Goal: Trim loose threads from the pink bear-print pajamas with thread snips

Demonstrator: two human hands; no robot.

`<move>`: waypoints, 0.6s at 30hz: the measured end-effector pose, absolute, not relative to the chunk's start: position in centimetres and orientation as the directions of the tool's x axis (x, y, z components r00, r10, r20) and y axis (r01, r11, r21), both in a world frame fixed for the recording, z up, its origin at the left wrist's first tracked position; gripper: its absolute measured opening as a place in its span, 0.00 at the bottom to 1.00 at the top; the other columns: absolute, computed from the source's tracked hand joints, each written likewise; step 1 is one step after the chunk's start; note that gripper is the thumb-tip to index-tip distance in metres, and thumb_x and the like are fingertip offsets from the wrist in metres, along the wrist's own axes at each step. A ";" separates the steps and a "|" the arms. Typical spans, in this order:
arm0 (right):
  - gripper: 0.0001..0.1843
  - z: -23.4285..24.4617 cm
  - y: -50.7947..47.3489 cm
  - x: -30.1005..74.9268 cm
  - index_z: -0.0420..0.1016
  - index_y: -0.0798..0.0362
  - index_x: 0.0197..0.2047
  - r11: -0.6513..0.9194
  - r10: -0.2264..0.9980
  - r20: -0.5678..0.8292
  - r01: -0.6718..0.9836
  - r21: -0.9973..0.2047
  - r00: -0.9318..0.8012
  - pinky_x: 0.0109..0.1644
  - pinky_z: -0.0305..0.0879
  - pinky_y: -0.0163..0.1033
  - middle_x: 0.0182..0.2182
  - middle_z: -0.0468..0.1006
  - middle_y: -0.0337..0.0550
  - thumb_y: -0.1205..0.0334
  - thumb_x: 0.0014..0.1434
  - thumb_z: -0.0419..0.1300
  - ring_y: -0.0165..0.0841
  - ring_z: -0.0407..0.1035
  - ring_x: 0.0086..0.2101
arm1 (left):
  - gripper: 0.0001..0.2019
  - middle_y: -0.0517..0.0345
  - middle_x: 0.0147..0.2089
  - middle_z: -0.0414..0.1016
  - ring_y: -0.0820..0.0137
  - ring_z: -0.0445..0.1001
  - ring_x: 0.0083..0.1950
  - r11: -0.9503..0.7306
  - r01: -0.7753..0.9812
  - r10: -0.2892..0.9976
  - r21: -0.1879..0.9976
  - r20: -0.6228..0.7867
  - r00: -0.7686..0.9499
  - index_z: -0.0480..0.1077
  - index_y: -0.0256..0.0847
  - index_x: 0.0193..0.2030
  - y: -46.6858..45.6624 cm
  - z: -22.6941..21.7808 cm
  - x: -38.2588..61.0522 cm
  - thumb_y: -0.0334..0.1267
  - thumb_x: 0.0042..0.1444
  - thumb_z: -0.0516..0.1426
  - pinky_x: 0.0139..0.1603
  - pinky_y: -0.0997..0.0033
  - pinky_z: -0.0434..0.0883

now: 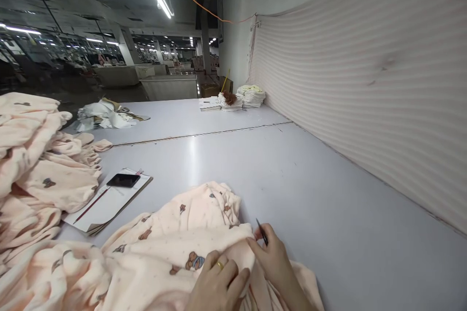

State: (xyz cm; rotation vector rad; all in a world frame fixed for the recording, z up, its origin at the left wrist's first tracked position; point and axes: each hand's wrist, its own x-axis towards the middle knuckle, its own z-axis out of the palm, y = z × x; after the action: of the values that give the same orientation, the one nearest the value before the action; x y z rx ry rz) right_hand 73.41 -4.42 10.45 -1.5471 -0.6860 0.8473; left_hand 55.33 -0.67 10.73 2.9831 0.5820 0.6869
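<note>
A peach fleece garment (pixel 189 238) with small bear prints lies bunched on the white table (pixel 328 194) in front of me. My left hand (pixel 219 284), a gold ring on one finger, presses flat on the fabric with fingers spread. My right hand (pixel 272 257) pinches the fabric's edge and also holds a thin dark tool (pixel 261 232), its tip pointing up and away.
A tall heap of the same peach garments (pixel 40 170) fills the left side. A notebook (pixel 105 201) with a black phone (pixel 123 180) on it lies beside it. White scraps (pixel 104 115) and folded stacks (pixel 241 98) sit far back. A striped fabric wall (pixel 365 82) runs along the right.
</note>
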 end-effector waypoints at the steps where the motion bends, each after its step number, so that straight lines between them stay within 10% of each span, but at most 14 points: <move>1: 0.13 10.5 -3.6 73.1 0.66 0.50 0.26 -0.135 0.831 -0.155 -0.077 -0.988 0.534 0.27 0.58 0.31 0.23 0.68 0.32 0.57 0.44 0.67 0.29 0.62 0.25 | 0.12 0.58 0.31 0.71 0.65 0.70 0.34 -0.923 0.369 0.378 0.110 0.439 0.815 0.69 0.44 0.43 -0.9 10.3 55.1 0.28 0.53 0.53 0.50 0.52 0.65; 4: 0.13 10.5 -2.8 72.3 0.64 0.51 0.29 -0.159 0.867 -0.237 -0.207 -0.965 0.439 0.20 0.49 0.29 0.19 0.61 0.28 0.53 0.49 0.63 0.24 0.53 0.18 | 0.04 0.47 0.53 0.70 0.50 0.64 0.59 -0.880 0.435 0.472 0.189 0.445 0.761 0.65 0.42 0.31 -1.3 9.3 54.3 0.29 0.50 0.55 0.60 0.35 0.54; 7: 0.14 10.6 -3.2 71.9 0.63 0.51 0.32 -0.198 0.885 -0.313 -0.329 -0.923 0.345 0.16 0.39 0.29 0.16 0.55 0.24 0.52 0.51 0.61 0.20 0.40 0.14 | 0.06 0.44 0.68 0.54 0.45 0.52 0.68 -0.813 0.482 0.578 0.327 0.349 0.738 0.64 0.41 0.29 -1.3 8.7 52.9 0.27 0.46 0.56 0.57 0.43 0.63; 13: 0.14 11.2 -3.4 70.4 0.63 0.51 0.33 -0.218 0.906 -0.340 -0.411 -0.885 0.252 0.16 0.36 0.29 0.16 0.57 0.24 0.53 0.51 0.63 0.19 0.39 0.13 | 0.10 0.43 0.67 0.58 0.53 0.64 0.63 -0.500 0.429 0.671 0.752 0.022 0.741 0.68 0.40 0.27 -1.1 11.0 50.9 0.43 0.46 0.62 0.53 0.58 0.71; 18: 0.10 11.4 -3.9 68.3 0.69 0.52 0.32 -0.142 0.964 -0.166 -0.130 -0.981 0.206 0.30 0.62 0.30 0.26 0.73 0.35 0.55 0.54 0.63 0.28 0.67 0.26 | 0.13 0.56 0.57 0.72 0.59 0.70 0.58 -0.193 0.400 0.747 0.896 -0.129 0.652 0.76 0.44 0.31 -2.3 14.3 48.4 0.51 0.54 0.57 0.54 0.63 0.70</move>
State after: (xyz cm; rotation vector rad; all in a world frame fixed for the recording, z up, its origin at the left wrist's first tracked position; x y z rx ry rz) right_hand 68.26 -3.88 11.35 -1.3305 -0.8875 1.2079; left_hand 48.38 -2.27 14.28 1.8153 0.9168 0.4117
